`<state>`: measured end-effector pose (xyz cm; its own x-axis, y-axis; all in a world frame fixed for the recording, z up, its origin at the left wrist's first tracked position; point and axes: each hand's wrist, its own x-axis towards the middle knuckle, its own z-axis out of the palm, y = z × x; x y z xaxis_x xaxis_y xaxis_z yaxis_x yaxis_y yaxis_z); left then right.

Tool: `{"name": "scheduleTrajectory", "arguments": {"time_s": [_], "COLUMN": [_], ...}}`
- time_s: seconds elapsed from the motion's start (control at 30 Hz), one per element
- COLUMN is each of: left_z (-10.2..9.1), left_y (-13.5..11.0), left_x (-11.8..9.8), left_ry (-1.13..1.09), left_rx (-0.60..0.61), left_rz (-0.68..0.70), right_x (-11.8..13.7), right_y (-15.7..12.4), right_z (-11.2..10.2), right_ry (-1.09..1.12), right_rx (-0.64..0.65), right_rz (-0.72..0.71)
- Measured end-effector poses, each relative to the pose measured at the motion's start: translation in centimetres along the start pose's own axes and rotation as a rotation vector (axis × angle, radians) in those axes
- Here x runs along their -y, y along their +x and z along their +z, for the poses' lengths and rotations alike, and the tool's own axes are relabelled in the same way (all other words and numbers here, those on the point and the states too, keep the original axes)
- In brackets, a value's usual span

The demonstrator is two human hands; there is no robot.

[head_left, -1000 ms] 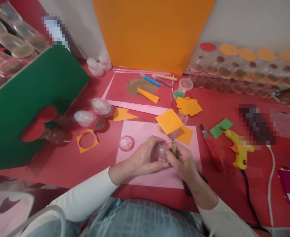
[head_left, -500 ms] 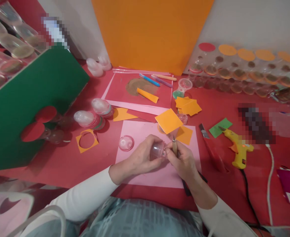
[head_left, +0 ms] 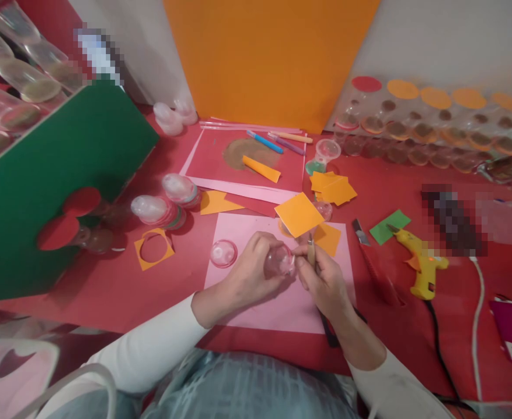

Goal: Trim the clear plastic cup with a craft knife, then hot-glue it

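Observation:
My left hand (head_left: 249, 267) is closed round a small clear plastic cup (head_left: 277, 260), its mouth tilted toward my right hand. In my right hand (head_left: 326, 285) a slim craft knife (head_left: 311, 254) with a tan handle is tucked against the fingers, its metal tip pointing up and away from me. The right thumb and forefinger are pinched beside the cup's rim; whether they grip a bit of it I cannot tell. Below both hands lies a pink sheet (head_left: 247, 311). A clear lid with a pink rim (head_left: 223, 254) rests on it, left of the cup.
Orange card squares (head_left: 300, 215) lie beyond my hands. To the right are a red utility knife (head_left: 378, 267) and a yellow glue gun (head_left: 424, 256) with a cord. Leftward stand stacked plastic cups (head_left: 155, 210) and a green board (head_left: 64, 192). Hourglass-like bottles (head_left: 422, 128) line the back right.
The cup has turned in my left hand, so its open mouth shows more. My right hand has drawn slightly right, away from the rim, with the craft knife still in it.

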<state>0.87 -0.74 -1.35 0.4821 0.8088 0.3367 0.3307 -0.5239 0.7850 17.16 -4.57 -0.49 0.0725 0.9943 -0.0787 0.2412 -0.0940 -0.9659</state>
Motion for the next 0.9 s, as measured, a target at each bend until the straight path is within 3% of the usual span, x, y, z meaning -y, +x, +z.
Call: {"name": "scheduleTrajectory", "arguments": {"time_s": [0.13, 0.37, 0.57, 0.9], "left_z": [0.1, 0.15, 0.18, -0.04], "left_y": [-0.17, -0.33, -0.46, -0.13], "left_x": [0.07, 0.15, 0.42, 0.13], "left_ry": [0.021, 0.048, 0.059, -0.01], "left_rx": [-0.007, 0.005, 0.028, 0.052], "left_rz": [-0.007, -0.04, -0.049, 0.001], "right_x": [-0.03, -0.01, 0.53, 0.21], "right_y": [-0.18, -0.29, -0.11, -0.24], "right_z": [-0.11, -0.14, 0.15, -0.26], "right_ry": [-0.045, -0.103, -0.157, -0.166], "right_rx": [-0.001, -0.127, 0.024, 0.124], "right_rz": [-0.045, -0.081, -0.116, -0.145]}}
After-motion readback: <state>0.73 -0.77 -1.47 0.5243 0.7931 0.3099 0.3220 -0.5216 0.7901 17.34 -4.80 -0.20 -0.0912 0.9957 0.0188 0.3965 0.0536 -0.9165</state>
